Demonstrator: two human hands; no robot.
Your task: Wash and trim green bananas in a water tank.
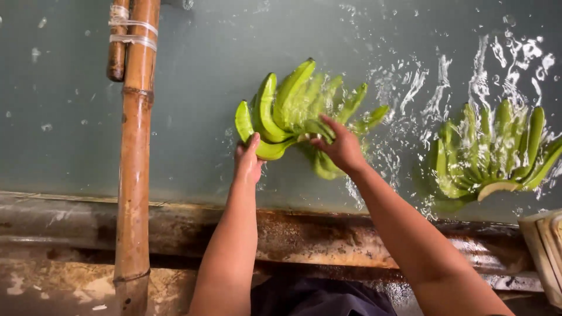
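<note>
A bunch (293,114) of green bananas is held half-sunk in the water of a tank (70,123), just right of the bamboo pole (136,152) that stands at the tank's near rim. The left hand (248,159) is closed on the bunch's lower left end, thumb up against a fruit. The right hand (339,147) is curled over the crown from the right, fingers wrapped round it.

For the wash to go well, the bunch is best kept gripped at the crown and not by single fruits, so none snaps off; it is best turned under the surface so the inner faces are rinsed too.

A second bunch (497,155) floats well right of the pole, apart from both hands, amid splashing water. A pale crate corner (544,246) shows further right, cut off by the edge.

The undersides of both bunches are hidden by the water and glare. How firmly the left fingers close cannot be told, since they lie behind the fruit. The pole's top and foot are cut off.
</note>
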